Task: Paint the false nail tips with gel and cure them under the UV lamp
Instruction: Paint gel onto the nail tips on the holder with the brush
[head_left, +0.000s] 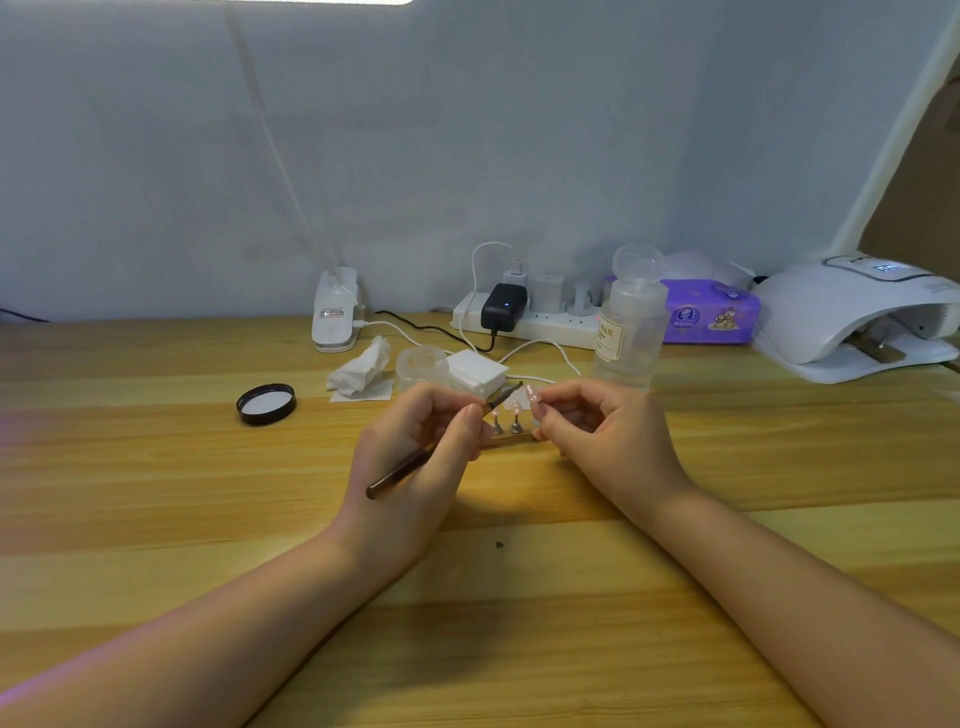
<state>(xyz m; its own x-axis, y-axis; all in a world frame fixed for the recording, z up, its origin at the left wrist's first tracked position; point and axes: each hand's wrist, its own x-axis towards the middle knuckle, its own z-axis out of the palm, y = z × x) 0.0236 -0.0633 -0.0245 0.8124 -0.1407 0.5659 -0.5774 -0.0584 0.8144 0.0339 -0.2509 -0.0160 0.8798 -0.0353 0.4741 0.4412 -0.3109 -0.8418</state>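
Observation:
My left hand (415, 457) grips a dark brown gel brush (400, 470), its tip pointing up and right toward my right hand. Between thumb and fingertips, my right hand (597, 431) pinches a small pink false nail tip (533, 393) just beyond the brush tip. Two more nail tips on metal stands (506, 422) sit on a small wooden base (511, 439) between my hands. The white UV lamp (852, 317) stands at the far right of the table, its opening facing left.
A black jar lid (266, 404) lies to the left. Behind my hands are a crumpled tissue (359, 371), a clear jar (422, 366), white pads (477, 371), a clear pump bottle (631, 332), a power strip (524, 322), a purple tissue pack (709, 312) and a white lamp clamp (336, 314).

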